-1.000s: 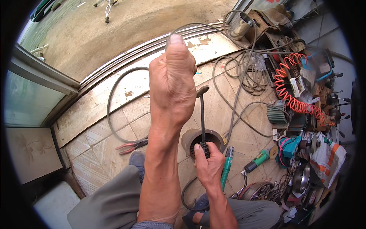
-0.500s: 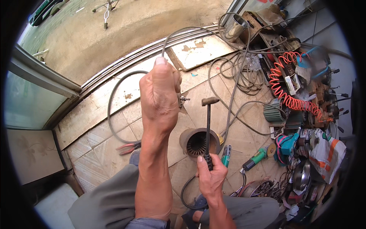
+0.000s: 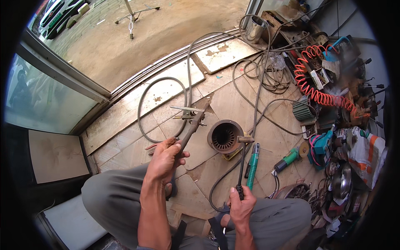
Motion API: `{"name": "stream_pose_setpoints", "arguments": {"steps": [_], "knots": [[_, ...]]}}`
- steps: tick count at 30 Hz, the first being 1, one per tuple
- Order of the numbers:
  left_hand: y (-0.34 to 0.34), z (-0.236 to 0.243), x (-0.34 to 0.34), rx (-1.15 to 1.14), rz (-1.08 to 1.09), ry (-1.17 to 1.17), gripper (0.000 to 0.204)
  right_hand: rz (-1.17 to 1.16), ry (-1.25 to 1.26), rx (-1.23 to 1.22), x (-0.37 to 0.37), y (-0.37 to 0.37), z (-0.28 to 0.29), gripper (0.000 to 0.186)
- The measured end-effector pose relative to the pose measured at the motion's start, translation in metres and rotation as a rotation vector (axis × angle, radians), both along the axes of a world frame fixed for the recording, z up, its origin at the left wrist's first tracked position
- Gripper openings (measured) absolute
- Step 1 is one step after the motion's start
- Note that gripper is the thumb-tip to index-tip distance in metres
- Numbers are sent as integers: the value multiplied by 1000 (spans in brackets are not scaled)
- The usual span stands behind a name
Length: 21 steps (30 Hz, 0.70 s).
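My left hand is closed around the lower end of a long brown tool. Bolts and a thin silver bar sit at that tool's far end, which tilts up to the right. In my right hand is a small hammer, held by its black grip with the head up. Beyond the hammer a round motor housing stands on the tiled floor, its open top showing slots inside. The hammer head overlaps the housing's right side in view; whether they touch I cannot tell.
A green tool and a green angle grinder lie right of the housing. Black cable loops cross the floor. An orange coiled hose hangs among clutter at right. Red-handled pliers are partly hidden behind my left hand.
My left hand has come down and nearer, bringing the brown tool into clear view. The right hand and hammer have lowered and shifted right. The whole view has moved.
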<state>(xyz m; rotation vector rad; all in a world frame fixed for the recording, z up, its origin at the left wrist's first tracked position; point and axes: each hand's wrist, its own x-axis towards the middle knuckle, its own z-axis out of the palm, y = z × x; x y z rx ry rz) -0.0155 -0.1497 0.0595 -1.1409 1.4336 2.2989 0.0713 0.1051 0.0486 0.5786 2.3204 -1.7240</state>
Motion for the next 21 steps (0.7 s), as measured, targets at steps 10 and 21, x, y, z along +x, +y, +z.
{"name": "stream_pose_setpoints", "arguments": {"steps": [10, 21], "knots": [[3, -82, 16, 646, -55, -302, 24, 7, -3, 4, 8, 6, -1, 17], [49, -32, 65, 203, -200, 36, 27, -7, 6, -24, 11, -6, 1, 17]]}}
